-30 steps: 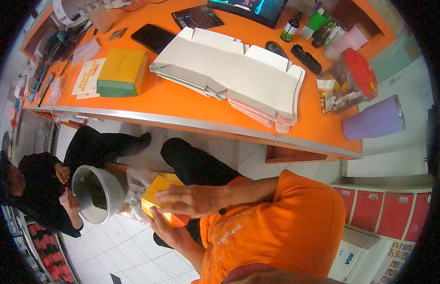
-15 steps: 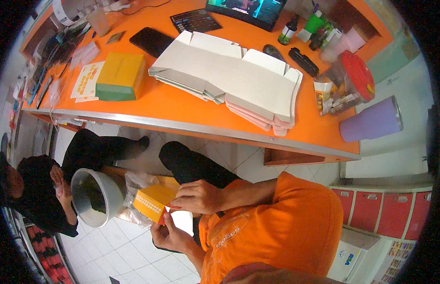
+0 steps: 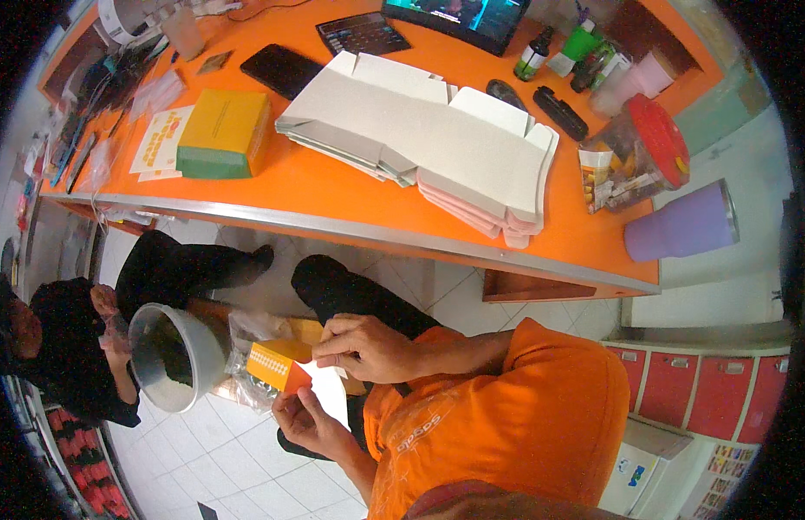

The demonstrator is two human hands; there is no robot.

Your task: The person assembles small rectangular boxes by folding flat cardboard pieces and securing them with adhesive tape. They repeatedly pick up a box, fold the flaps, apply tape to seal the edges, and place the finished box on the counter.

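In front of my body I hold a small yellow carton (image 3: 277, 367) with a white pattern along one side and an orange end panel. My right hand (image 3: 363, 348) is closed on its upper edge, fingers bent over the cardboard. Below, my left hand (image 3: 312, 423) pinches the lower corner of the orange end between thumb and fingers. A white panel (image 3: 330, 394) shows between my hands; whether it belongs to the carton I cannot tell. Clear plastic wrap (image 3: 246, 334) lies just beyond the carton.
On the orange desk (image 3: 350, 208) rest a stack of flat cartons (image 3: 420, 130), a yellow-and-green box (image 3: 220, 130), a red-lidded jar (image 3: 641, 147) and a purple tumbler (image 3: 684, 224). A translucent tub (image 3: 203, 364) stands left of my hands, beside a person in black (image 3: 64, 347).
The carton's orange end panel now faces up more openly, and the white panel shows more. My right hand has shifted up slightly; both hands stay on the carton.
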